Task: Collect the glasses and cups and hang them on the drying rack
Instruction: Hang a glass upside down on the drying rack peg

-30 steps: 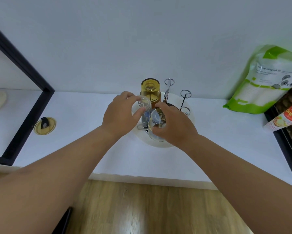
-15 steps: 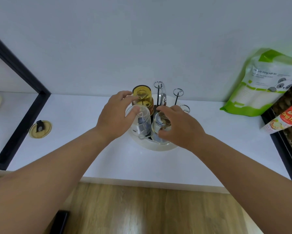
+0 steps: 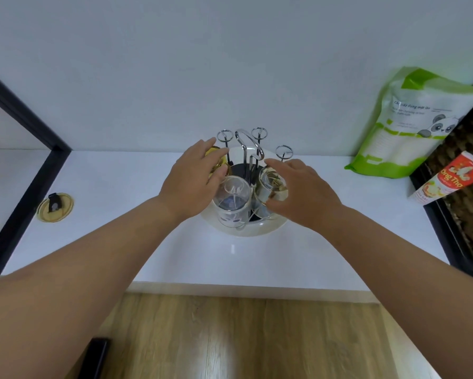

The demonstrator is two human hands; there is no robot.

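a round white drying rack [image 3: 268,230] stands on the white counter [image 3: 120,181], close to the wall, with thin metal posts that end in small rings and a bent metal handle [image 3: 247,143] in the middle. three vessels sit upside down on the posts. the clear glass [image 3: 232,199] is at the front, in the middle between the two hands. the second clear glass [image 3: 271,191] is just to its right and leans a little outward. the amber cup [image 3: 216,160] is at the back left, mostly hidden behind the left hand.

the left hand [image 3: 195,181] is over the left side of the rack. its fingers are curled around the amber cup and the thumb lies beside the rim of the front clear glass; if the thumb touches that glass cannot be told. the right hand [image 3: 302,191] is at the right side of the rack. its fingers are a little spread and bent, the index finger reaches over the top of the second clear glass and the thumb is low at the side of it, so the hand holds this glass lightly.

three ringed posts at the back and right are free. on the counter at the left lies a yellow lid [image 3: 55,207]. at the right stand a green and white pouch [image 3: 410,124] and a red and white carton [image 3: 446,179] that leans on a dark woven basket [image 3: 470,209].
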